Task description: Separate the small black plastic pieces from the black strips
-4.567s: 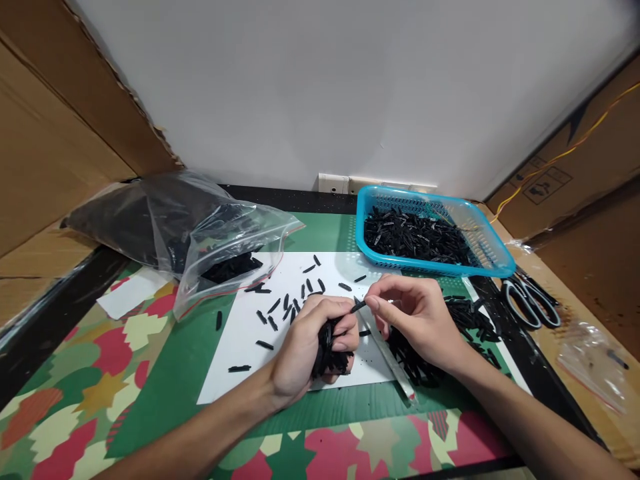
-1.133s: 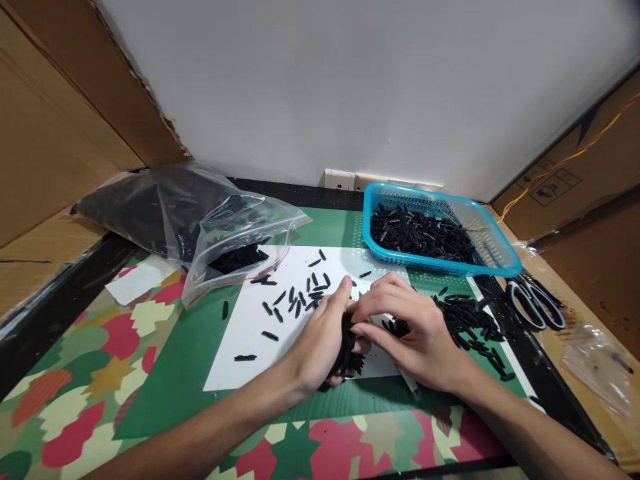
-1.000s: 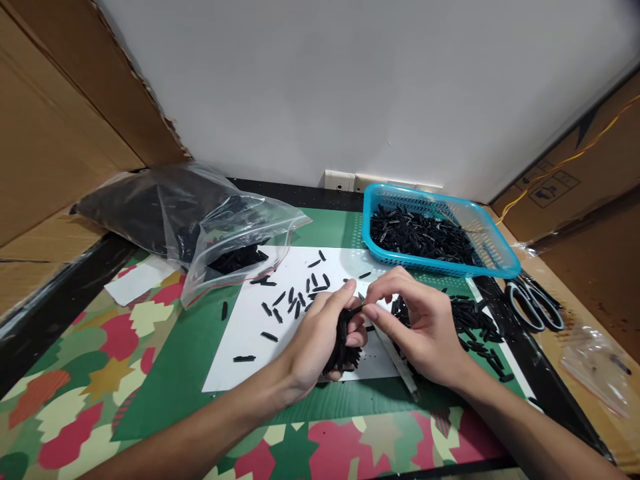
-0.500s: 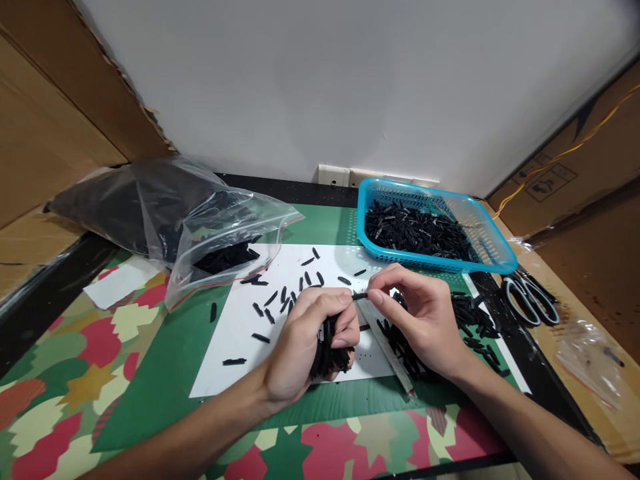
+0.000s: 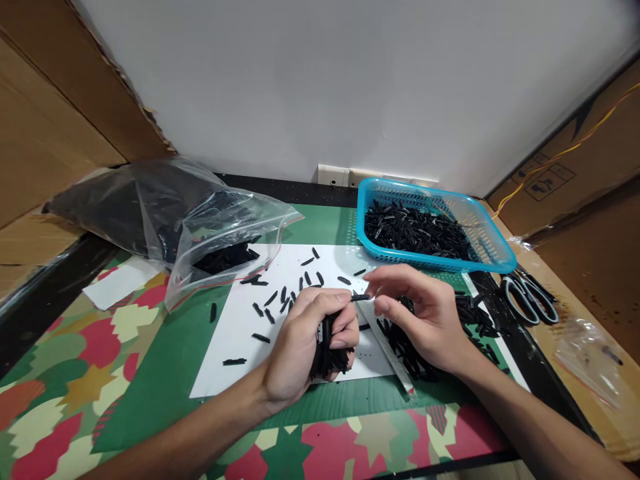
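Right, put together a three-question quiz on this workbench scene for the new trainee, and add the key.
1. Multiple choice. How does the right hand stand?
a) Closed in a fist
b) Open, with thumb and forefinger apart
c) Out of view

2. True or false. The left hand is empty.

3. Fill in the blank. In the picture, the clear plastic bag lies to the ____ of the blue basket.

Key
1. b
2. False: it holds a bundle of black pieces.
3. left
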The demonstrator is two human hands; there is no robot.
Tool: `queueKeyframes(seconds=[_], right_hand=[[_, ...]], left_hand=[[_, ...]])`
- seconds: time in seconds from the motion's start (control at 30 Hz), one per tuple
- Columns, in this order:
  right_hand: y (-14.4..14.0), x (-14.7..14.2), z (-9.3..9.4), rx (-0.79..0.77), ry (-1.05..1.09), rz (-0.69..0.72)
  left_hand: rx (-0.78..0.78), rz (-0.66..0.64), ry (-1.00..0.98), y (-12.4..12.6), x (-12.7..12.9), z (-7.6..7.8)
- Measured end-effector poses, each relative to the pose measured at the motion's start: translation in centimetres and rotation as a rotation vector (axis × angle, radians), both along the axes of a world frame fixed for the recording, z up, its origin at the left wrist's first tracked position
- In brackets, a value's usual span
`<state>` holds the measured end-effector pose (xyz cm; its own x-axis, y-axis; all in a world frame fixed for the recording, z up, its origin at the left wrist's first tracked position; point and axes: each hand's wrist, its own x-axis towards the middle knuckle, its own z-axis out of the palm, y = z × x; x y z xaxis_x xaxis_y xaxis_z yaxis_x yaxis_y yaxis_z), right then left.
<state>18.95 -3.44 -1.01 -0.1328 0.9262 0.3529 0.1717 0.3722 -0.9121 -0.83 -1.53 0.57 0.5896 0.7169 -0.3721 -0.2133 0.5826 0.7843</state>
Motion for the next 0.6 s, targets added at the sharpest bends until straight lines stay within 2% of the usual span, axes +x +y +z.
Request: queueKeyframes(seconds=[0.13, 0.6], right_hand=[[-0.18, -0.51, -0.08, 0.066, -0.084, -0.011], [-0.23, -0.71, -0.31, 0.031, 0.000, -0.052]], left_hand=[[0.015, -0.011, 0.008, 0.01, -0.01, -0.04], [0.007, -0.025, -0.010, 0.06, -0.02, 0.16]])
